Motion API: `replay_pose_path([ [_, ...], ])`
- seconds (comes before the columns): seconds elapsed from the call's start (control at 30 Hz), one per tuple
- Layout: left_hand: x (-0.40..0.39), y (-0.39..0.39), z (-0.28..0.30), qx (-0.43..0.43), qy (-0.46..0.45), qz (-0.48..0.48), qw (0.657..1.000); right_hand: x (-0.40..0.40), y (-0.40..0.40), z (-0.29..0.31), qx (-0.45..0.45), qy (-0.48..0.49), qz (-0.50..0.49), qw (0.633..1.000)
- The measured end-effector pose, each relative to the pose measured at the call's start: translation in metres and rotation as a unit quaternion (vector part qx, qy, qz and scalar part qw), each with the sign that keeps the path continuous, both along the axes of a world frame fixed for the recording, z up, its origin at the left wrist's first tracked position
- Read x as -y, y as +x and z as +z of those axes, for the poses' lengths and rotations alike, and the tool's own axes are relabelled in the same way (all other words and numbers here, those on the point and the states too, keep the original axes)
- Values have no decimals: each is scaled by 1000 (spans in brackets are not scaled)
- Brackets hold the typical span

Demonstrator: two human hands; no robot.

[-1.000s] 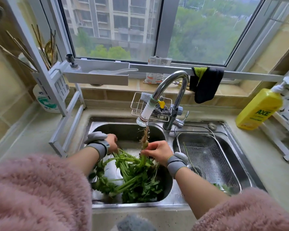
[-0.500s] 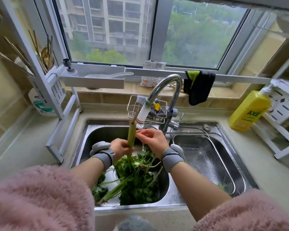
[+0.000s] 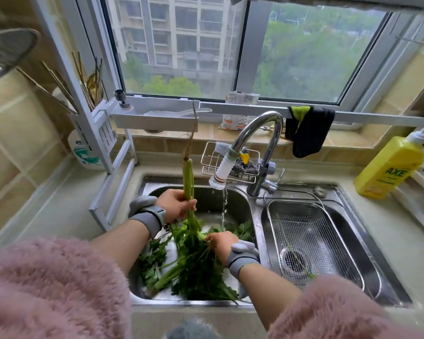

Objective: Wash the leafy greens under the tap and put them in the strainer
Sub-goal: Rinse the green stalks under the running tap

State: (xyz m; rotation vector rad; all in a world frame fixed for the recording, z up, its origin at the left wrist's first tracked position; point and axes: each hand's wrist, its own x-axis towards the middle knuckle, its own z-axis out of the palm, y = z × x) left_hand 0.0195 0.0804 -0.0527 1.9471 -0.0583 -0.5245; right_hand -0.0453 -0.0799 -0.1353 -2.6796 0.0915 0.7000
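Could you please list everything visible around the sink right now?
leafy greens: one bunch, green, left sink basin; one stalk held upright, root end up
tap: one, chrome with white nozzle, behind the basins, water running
strainer: one, steel mesh, right basin, a few green bits inside
sink: one double, steel
soap bottle: one, yellow, counter at right
cloth: one, black and green, hung on the window rail
sponge rack: one, wire, behind the tap
utensil holder: one, white, holding chopsticks, at left
packet: one, white and orange, windowsill
left hand: grip round the upright stalk
right hand: fingers in the bunch, under the stream
sleeves: two, pink, fluffy
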Motion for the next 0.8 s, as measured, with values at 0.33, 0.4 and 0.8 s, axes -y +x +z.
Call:
replay_pose_path([
  [0.33, -20, 9, 8, 18, 60, 73, 995, 35, 1, 15, 19, -50, -95, 994],
  [0.4, -14, 4, 7, 4, 94, 31, 995, 28, 15, 39, 120, 12, -156, 980],
  [0.8, -11, -4, -8, -27, 103, 17, 994, -4, 64, 113, 266, 9, -163, 950],
])
